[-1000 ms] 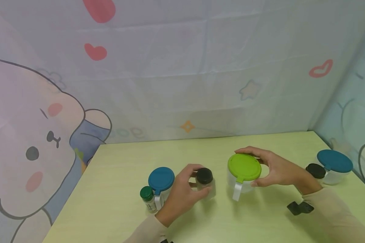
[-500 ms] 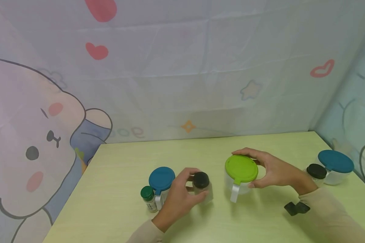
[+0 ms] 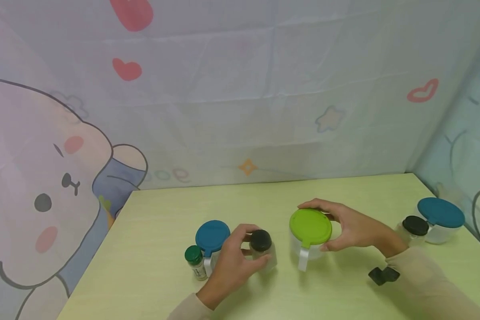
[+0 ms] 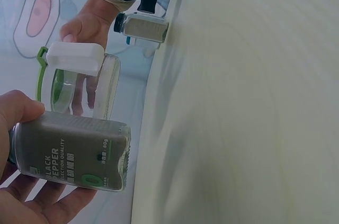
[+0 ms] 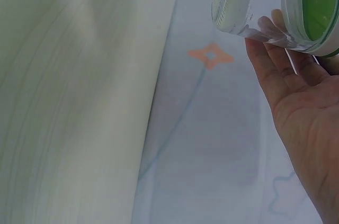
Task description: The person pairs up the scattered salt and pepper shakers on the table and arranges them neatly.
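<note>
Head view: left hand (image 3: 234,258) is gripping pepper jar (image 3: 261,242), right hand (image 3: 351,227) is gripping green jar (image 3: 310,231) to the left hand's right, seemingly a holding-aloft step, next needing level support.

On the jar (image 4: 71,150) in the left hand (image 3: 232,264) one can read "BLACK PEPPER", then "LECTION QUALITY", its beginning being unclear, also Chinese characters, "60g" and a green "0". The far cloth (image 3: 224,111) bears, toward the left, faint letters, among them "o" and "g". The left bottle (image 3: 198,270) carries print too small for reading.
</note>
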